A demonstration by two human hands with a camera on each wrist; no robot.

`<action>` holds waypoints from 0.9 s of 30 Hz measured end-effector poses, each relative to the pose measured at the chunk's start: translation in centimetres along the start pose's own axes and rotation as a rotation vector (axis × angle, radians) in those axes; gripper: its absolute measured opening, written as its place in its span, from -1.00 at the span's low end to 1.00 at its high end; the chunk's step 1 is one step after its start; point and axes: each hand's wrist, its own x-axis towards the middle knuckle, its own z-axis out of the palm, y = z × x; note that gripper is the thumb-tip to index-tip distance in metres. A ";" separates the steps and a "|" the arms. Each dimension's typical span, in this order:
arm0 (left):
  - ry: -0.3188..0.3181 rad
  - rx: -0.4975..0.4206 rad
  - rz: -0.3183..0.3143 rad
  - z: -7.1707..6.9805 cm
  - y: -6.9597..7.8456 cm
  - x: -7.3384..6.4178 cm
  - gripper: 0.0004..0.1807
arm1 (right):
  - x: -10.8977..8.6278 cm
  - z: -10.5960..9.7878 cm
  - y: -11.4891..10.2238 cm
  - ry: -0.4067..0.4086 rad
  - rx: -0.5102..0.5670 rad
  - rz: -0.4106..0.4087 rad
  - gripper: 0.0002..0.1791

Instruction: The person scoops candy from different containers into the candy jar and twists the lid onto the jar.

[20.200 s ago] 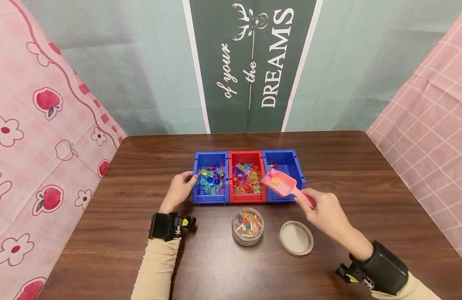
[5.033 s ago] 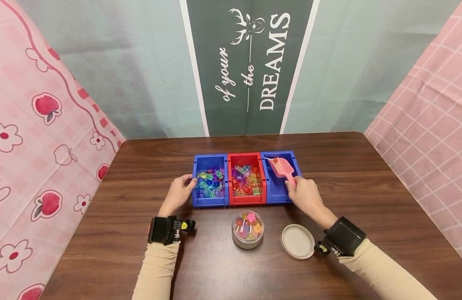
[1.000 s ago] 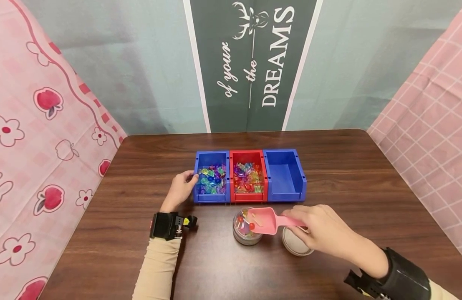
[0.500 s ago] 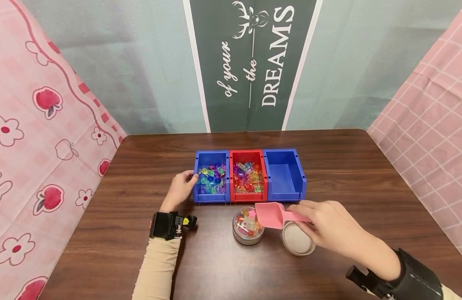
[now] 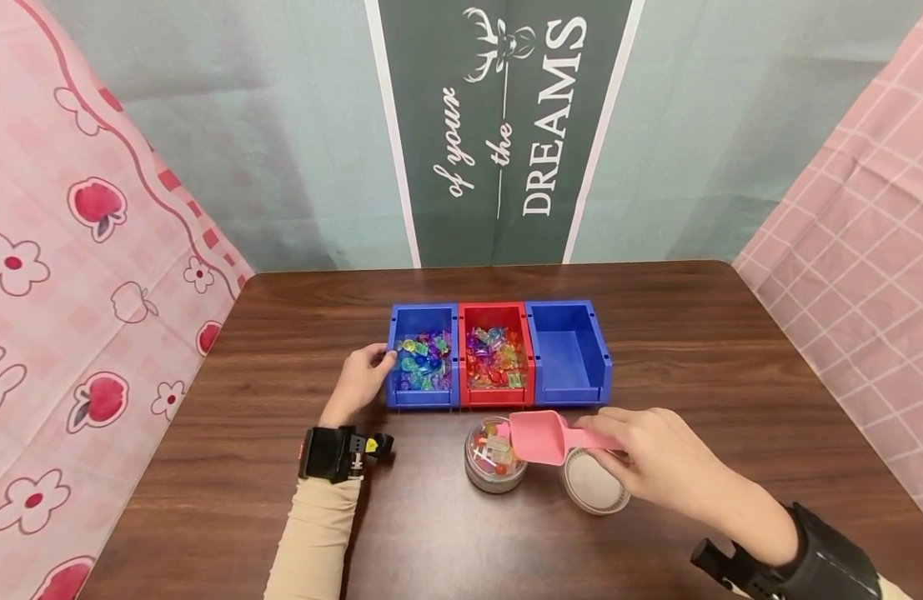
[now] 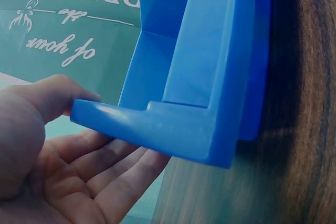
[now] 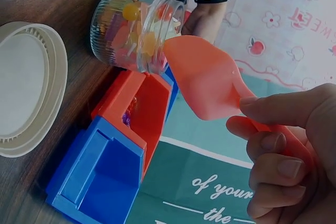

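My right hand (image 5: 656,454) grips a small pink scoop (image 5: 538,437) by its handle. The scoop's blade is bare and hangs at the right rim of a round glass jar (image 5: 494,477), which is filled with colourful candy-like charms, some on white sticks. With my left hand (image 5: 359,379) I hold the outer side wall of the left blue bin (image 6: 152,129), thumb over its rim and fingers along the outside. Clear blue, green and purple beads (image 5: 423,362) lie in that bin. The red bin (image 5: 497,397) beside it holds mostly red and yellow beads. Bare floor shows in the right blue bin (image 5: 569,362).
The jar's pale lid (image 5: 594,482) lies on the dark wooden table (image 5: 423,533), right of the jar and partly below my right hand. The three bins stand joined in a row behind the jar. Hanging cloths border the table at the back and sides.
Earlier the scoop was in the right bin carrying a red-and-white piece. It came over the jar, its pieces dropped in, and its blade drew back to the rim. My left hand stayed put.
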 end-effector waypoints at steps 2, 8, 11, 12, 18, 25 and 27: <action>0.003 -0.002 0.001 0.0 0.0 0.0 -0.54 | -0.1 -0.1 0.2 -0.008 -0.001 0.017 -0.67; -0.005 -0.006 -0.001 0.0 0.0 0.0 -0.53 | -0.4 -0.2 1.0 0.012 0.001 0.084 -0.69; -0.006 -0.011 -0.001 0.0 0.0 -0.1 -0.53 | -0.4 -0.1 1.5 0.023 0.008 0.135 -0.74; -0.007 -0.011 0.001 0.0 0.1 -0.1 -0.53 | -0.4 -0.1 1.7 0.026 0.010 0.152 -0.76; -0.002 -0.002 0.011 -0.1 -0.1 0.0 -0.53 | -0.3 0.4 3.0 0.012 0.028 0.265 -0.82; 0.009 -0.007 0.010 0.1 -0.2 0.1 -0.54 | 0.1 1.6 4.7 -0.012 0.059 0.398 -0.79; 0.013 -0.005 0.013 0.1 -0.2 0.1 -0.54 | 0.2 2.0 5.1 -0.022 0.066 0.437 -0.77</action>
